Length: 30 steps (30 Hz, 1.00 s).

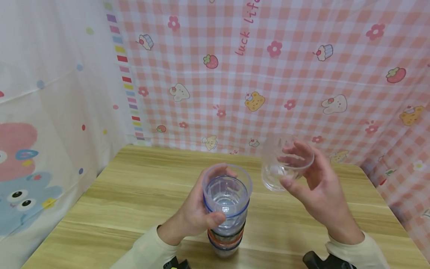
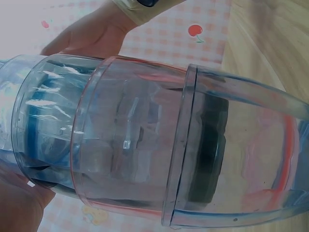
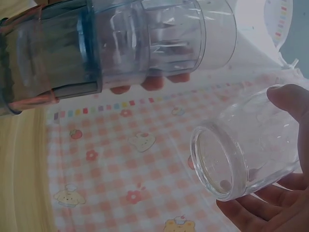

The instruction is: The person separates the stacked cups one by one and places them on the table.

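Clear plastic-looking stack of cups (image 1: 230,221), nested one in another, is in the L hand (image 1: 193,212), over the near-middle part of the wood-grain table (image 1: 134,186). Thumb's on the near side, fingers curled round the far side, gripping up by the top cups. Topmost cup has a clear rim, next one down a blue rim; lower ones show dark, orange-red & dark-blue bands. Can't quite tell if the stack's base touches the table; bottom end is hard to read from the head cam.

R hand (image 1: 320,192) holds a single clear cup (image 1: 273,166) up in the air, right of the stack & apart from it, b/w thumb and curled fingers. Cup's tilted, base down-left, mouth up toward the head cam.

Behind the table: pink-and-white checked cloth (image 1: 231,80) w/ strawberries, flowers, cupcakes etc. White cloth (image 1: 67,101) w/ coloured dots & cartoon figures hangs at left. Pale sleeves (image 1: 142,251) on both arms, black gear (image 1: 324,261) at the R wrist.
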Tool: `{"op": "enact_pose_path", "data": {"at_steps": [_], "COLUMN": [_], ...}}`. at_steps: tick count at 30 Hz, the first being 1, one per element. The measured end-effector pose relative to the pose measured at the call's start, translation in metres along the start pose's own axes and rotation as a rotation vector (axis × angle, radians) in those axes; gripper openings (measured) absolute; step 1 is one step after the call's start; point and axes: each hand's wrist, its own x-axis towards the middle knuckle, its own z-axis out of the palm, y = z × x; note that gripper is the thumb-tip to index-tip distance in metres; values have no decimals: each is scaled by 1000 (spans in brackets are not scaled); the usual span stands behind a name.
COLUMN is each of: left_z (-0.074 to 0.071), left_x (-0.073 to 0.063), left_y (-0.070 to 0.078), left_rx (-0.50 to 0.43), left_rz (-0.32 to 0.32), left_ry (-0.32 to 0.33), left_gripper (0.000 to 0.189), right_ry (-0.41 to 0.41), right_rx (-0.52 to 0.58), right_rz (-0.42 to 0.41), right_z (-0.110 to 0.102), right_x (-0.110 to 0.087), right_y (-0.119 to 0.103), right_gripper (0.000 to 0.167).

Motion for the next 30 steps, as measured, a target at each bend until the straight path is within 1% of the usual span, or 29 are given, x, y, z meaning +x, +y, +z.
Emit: {"op": "enact_pose_path", "data": {"at_steps": [6,14,20,26,30], "left_z": [0,1,1,0,0], "left_x": [0,0,1,0,0], "left_y": [0,0,0,-1,-1], "left_rx": [0,8,-2,2,11], "left_rz": [0,5,0,13,15], "left_ry": [-2,-4,-7,-5,1], "left_gripper": [86,85,85,85,85], "right_ry": [-33,-23,-15,-29,-38], "right_rx": [23,-81,-112,-230,-267], "right_rz": [-56,46,87,163,190], "right_z": [-4,-5,-9,-15,-17], "right_x": [-4,-9,-14,-19,-22], "right_y": [14,23,31,39,48], "right_gripper": [79,78,79,77,76]}}
